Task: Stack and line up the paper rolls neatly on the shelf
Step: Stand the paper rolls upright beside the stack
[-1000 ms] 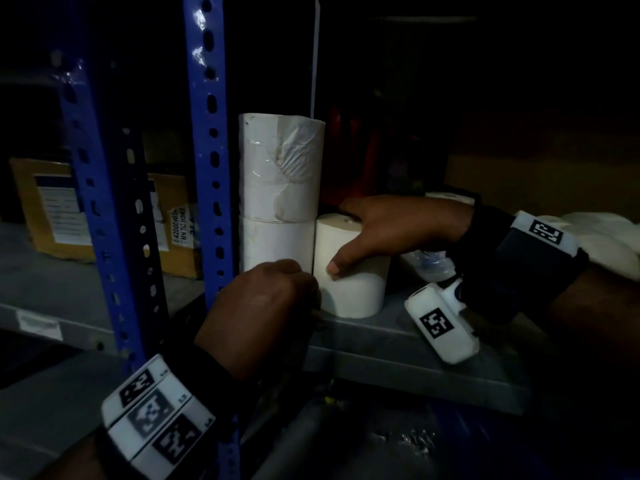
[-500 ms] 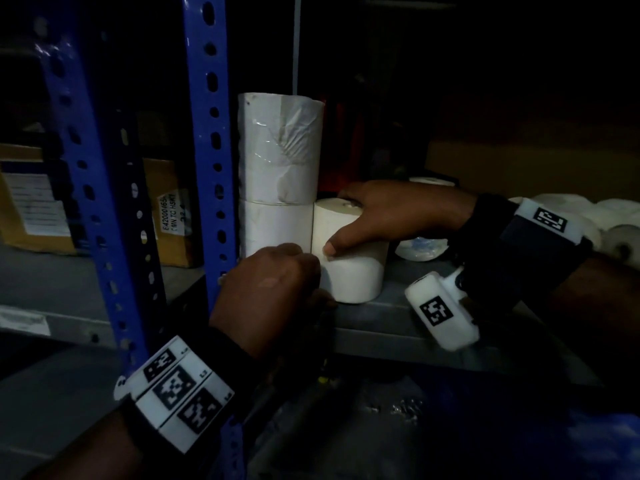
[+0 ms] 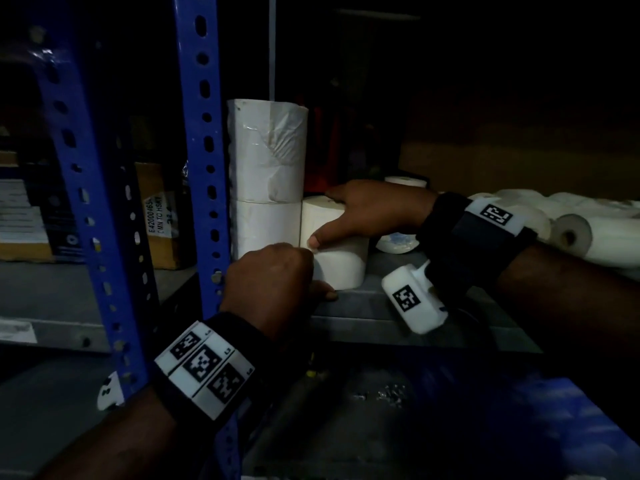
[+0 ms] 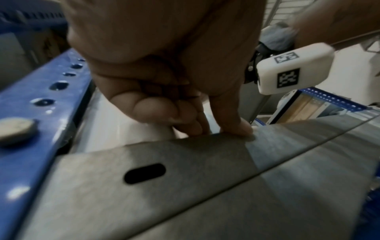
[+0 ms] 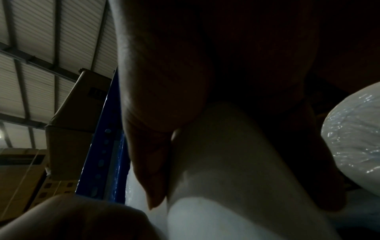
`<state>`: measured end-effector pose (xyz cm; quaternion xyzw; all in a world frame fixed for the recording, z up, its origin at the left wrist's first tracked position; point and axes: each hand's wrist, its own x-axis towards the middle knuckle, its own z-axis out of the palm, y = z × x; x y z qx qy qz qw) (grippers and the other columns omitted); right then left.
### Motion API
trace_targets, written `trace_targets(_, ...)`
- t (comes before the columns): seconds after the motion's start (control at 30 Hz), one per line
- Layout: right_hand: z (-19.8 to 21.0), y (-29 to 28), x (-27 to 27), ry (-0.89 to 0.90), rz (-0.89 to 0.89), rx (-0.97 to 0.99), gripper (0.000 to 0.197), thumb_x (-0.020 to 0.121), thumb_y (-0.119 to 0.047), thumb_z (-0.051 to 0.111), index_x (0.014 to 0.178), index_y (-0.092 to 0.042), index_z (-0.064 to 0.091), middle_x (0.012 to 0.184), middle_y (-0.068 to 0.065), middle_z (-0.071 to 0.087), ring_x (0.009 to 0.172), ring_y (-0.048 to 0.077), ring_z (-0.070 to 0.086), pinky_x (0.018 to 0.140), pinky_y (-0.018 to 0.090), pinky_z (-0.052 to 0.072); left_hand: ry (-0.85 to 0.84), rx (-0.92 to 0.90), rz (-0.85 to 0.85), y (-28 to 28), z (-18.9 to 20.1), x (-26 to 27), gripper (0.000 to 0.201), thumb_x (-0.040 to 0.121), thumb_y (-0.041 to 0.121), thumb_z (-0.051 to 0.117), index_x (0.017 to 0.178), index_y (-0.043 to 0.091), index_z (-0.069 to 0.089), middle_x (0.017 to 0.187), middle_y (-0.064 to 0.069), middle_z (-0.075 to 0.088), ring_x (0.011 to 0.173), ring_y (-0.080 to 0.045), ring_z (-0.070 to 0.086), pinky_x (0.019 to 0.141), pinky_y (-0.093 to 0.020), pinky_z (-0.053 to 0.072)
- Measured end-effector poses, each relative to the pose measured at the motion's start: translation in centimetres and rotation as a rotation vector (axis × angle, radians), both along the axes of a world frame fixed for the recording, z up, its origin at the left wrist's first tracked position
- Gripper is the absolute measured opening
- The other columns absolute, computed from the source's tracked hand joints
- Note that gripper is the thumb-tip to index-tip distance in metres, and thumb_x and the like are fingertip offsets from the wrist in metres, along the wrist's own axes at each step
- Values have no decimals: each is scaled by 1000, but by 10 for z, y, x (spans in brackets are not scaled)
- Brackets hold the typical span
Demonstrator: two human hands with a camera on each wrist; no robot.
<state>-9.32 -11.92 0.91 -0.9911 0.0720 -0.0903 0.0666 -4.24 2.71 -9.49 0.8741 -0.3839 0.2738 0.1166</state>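
Two white paper rolls stand stacked by the blue post, the upper roll (image 3: 266, 150) on the lower roll (image 3: 265, 226). A third white roll (image 3: 341, 263) stands upright on the grey shelf (image 3: 381, 327), against the lower roll. My right hand (image 3: 343, 218) grips it from above, thumb on its front, fingers over its top; the right wrist view shows this roll (image 5: 226, 162) under the palm. My left hand (image 3: 277, 275) sits in front of the stack's base, fingers curled and holding nothing. In the left wrist view, the left hand (image 4: 185, 113) has its thumb tip on the shelf edge.
A blue perforated upright (image 3: 204, 168) stands just left of the stack, and a second blue post (image 3: 69, 168) is further left. A cardboard box (image 3: 156, 216) lies behind them. Plastic-wrapped rolls (image 3: 571, 230) lie at the right, and a small roll (image 3: 398, 242) sits behind my right hand.
My left hand has edged up and to the right, closer to the base of the held roll. The right hand keeps its grip; the roll has barely moved.
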Motion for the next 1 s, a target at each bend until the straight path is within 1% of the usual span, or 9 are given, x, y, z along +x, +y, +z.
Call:
trace_targets(0.1, -2, 3, 0, 6, -21, -16, 79, 79, -61, 72, 139, -14, 51, 137, 4, 57, 118, 21, 57, 92, 32, 53, 23, 11, -34, -2, 1, 2, 49, 71, 69, 66, 75, 22, 56, 74, 0, 53, 72, -23, 59, 57, -30, 39)
trace_targets(0.17, -1, 3, 0, 11, -31, -10, 80, 79, -60, 71, 140, -12, 50, 138, 5, 56, 119, 21, 57, 97, 36, 52, 29, 4, -39, -3, 2, 3, 50, 70, 70, 67, 77, 21, 60, 74, -1, 55, 69, -22, 57, 57, -31, 41)
trace_targets(0.27, 3, 0, -4, 44, -26, 84, 86, 81, -55, 73, 148, -13, 40, 148, 4, 48, 125, 20, 53, 101, 32, 50, 4, 16, -34, -2, 0, 2, 50, 73, 70, 63, 78, 20, 58, 73, 0, 51, 69, -22, 57, 57, -31, 40)
trace_targets(0.4, 5, -8, -7, 68, -6, 214, 89, 81, -40, 78, 153, -18, 32, 152, 1, 43, 121, 14, 51, 84, 23, 53, 11, -1, -53, 0, -3, 3, 48, 77, 71, 58, 75, 24, 49, 76, 0, 51, 74, -23, 59, 57, -31, 39)
trace_targets(0.57, 1, -10, -5, 42, 2, 165, 93, 78, -46, 80, 153, -19, 32, 151, -1, 43, 130, 16, 48, 91, 22, 47, 30, 27, -51, -1, 1, 2, 50, 75, 71, 61, 81, 21, 60, 77, 0, 54, 73, -21, 59, 60, -33, 47)
trace_targets(0.67, 5, -14, -8, 97, 29, 201, 92, 81, -49, 76, 154, -20, 29, 155, -1, 39, 133, 19, 47, 103, 33, 49, 24, 53, -30, -2, 13, -4, 48, 77, 67, 61, 84, 20, 64, 74, 0, 52, 69, -20, 56, 57, -30, 40)
trace_targets(0.8, 27, -26, -17, 150, 84, 330, 66, 87, -59, 60, 142, -25, 50, 140, 2, 56, 118, 25, 60, 91, 50, 58, -138, -64, -50, -3, 52, -24, 41, 81, 62, 57, 86, 23, 68, 81, -2, 64, 73, -24, 63, 57, -29, 37)
trace_targets(0.9, 48, -46, -27, 43, 104, 353, 63, 80, -72, 53, 128, -33, 62, 124, -3, 65, 109, 25, 66, 87, 49, 59, -249, -199, -152, -14, 83, -39, 30, 85, 52, 57, 96, 28, 70, 85, -3, 69, 73, -25, 65, 57, -28, 36)
trace_targets(1.0, 64, -75, -29, -137, 68, 348, 50, 92, -63, 52, 117, -24, 68, 112, 2, 69, 98, 23, 70, 82, 44, 60, -238, -190, -222, -36, 103, -40, 27, 87, 38, 62, 111, 27, 68, 91, -6, 71, 80, -28, 67, 63, -34, 50)
